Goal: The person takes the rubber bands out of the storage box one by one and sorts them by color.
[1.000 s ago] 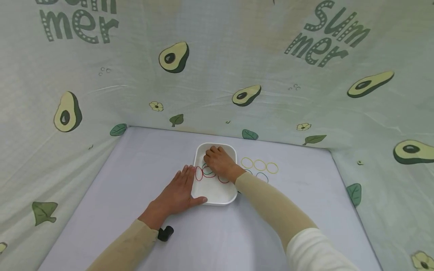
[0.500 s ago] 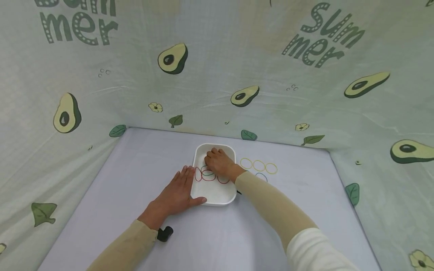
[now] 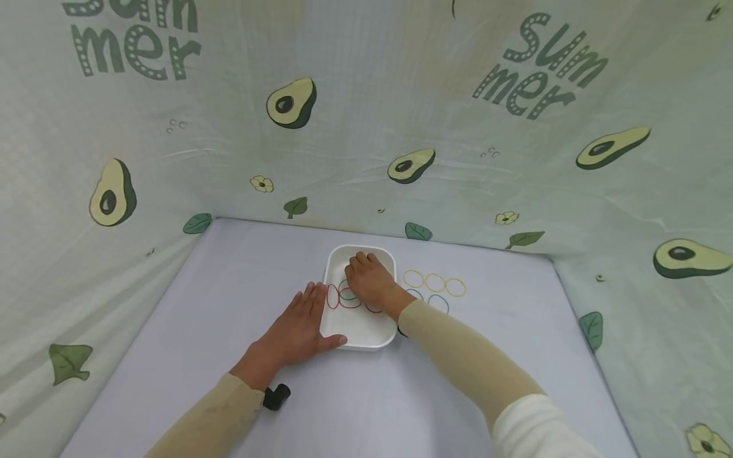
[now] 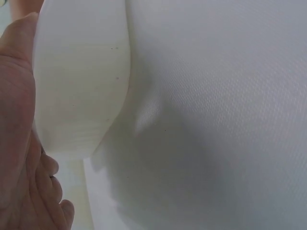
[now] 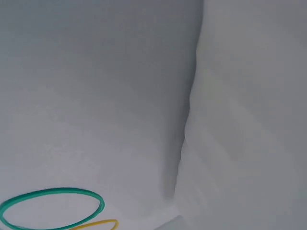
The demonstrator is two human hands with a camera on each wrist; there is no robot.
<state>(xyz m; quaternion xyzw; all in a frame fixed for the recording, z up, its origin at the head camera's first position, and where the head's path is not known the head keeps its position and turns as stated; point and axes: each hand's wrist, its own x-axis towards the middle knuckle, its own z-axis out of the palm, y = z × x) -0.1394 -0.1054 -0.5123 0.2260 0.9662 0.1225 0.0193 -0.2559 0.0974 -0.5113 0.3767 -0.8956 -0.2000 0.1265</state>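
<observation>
My left hand (image 3: 298, 327) lies along the left side of a white tray (image 3: 361, 336), fingers straight and thumb at the near edge. In the left wrist view, that hand (image 4: 21, 129) rests against the tray's outer wall (image 4: 81, 91). My right hand (image 3: 369, 280) reaches into the tray with bent fingers, fingertips down near the floor of its far half; I cannot tell whether they pinch anything. A green rubber band (image 3: 340, 288) lies just left of it, overlapping a red rubber band (image 3: 350, 308). Another red band (image 3: 328, 296) stands by the left wall; a third is partly hidden under my right hand.
Right of the tray, yellow rubber bands (image 3: 434, 291) lie in a row on the white tabletop (image 3: 504, 318), with blue-green bands (image 3: 438, 294) nearer, partly by my sleeve (image 3: 458, 350). A green band (image 5: 53, 190) shows in the right wrist view. Printed cloth (image 3: 343, 159) walls the table's back and sides.
The head view has shifted slightly. Both hands keep nearly the same place at the tray; the right fingers move only a little. A blue-green band beside the right wrist shows again.
</observation>
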